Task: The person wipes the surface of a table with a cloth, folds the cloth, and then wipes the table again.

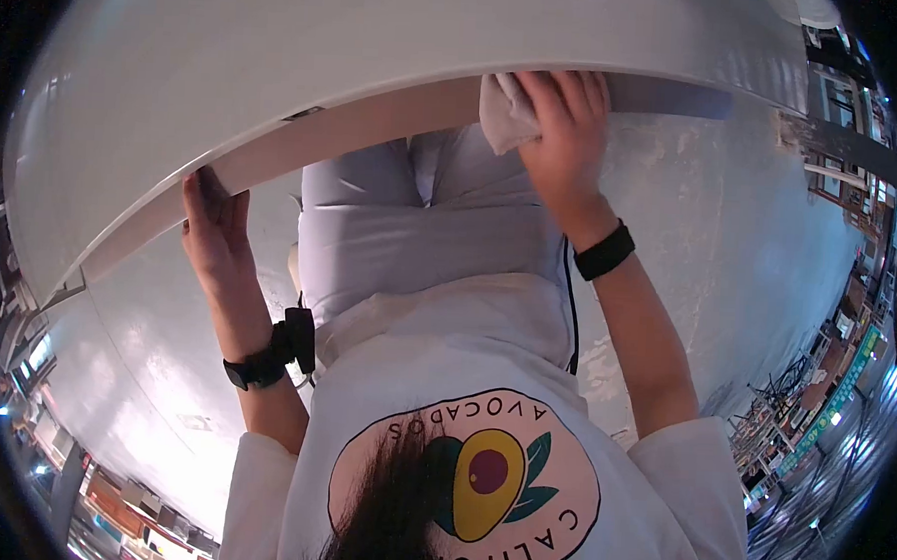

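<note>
A long pale panel, which could be a drawer front, shows just below the front edge of a white tabletop. My right hand is closed on a folded white cloth and presses it to the panel, its fingertips partly hidden by the tabletop edge. Further left, my left hand grips the lower edge of the panel between thumb and fingers. Some of those fingers are out of sight behind it.
My lap in pale trousers is close under the panel. Light grey floor lies around me. Cluttered shelves and cables stand at the far right, with more furniture at the lower left. Dark hair hangs over my shirt.
</note>
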`<state>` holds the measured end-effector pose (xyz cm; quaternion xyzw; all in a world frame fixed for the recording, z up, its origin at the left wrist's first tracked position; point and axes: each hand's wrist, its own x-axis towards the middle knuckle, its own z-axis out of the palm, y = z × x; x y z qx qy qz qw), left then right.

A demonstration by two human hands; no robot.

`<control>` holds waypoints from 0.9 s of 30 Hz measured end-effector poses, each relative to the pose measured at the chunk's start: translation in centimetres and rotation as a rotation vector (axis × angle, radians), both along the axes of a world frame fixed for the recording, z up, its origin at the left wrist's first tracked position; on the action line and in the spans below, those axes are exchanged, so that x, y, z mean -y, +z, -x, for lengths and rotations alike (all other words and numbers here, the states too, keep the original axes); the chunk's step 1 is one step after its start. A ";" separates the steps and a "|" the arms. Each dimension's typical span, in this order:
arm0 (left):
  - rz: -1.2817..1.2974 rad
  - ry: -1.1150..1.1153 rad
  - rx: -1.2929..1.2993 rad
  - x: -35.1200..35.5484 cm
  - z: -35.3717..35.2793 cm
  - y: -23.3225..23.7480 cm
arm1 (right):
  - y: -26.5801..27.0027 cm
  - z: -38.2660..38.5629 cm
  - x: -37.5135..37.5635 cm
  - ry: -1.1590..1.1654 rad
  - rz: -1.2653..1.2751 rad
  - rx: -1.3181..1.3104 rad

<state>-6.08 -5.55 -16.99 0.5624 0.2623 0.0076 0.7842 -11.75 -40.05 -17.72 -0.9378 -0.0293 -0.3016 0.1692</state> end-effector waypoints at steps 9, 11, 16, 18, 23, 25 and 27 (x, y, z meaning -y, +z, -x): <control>-0.081 -0.331 -0.042 -2.6 0.6 1.3 | 2.9 -1.1 0.5 0.043 0.115 -0.170; -0.258 -0.436 -0.091 -3.8 0.9 2.0 | 3.6 -1.6 0.8 0.083 0.115 -0.201; -1.234 -0.332 0.322 -0.4 3.6 3.1 | 4.7 -1.7 1.6 0.093 0.155 -0.320; -1.497 -0.412 0.672 0.1 3.3 3.0 | 5.2 -1.8 1.7 0.070 0.153 -0.404; -1.623 -0.471 0.924 3.2 1.1 2.1 | 5.3 -2.4 3.0 0.143 0.191 -0.368; -1.718 -0.483 0.894 3.2 -0.1 1.1 | 5.2 -2.5 2.9 0.143 0.190 -0.357; -1.746 -0.445 0.930 2.6 -1.4 0.5 | 5.3 -2.5 2.7 0.133 0.177 -0.339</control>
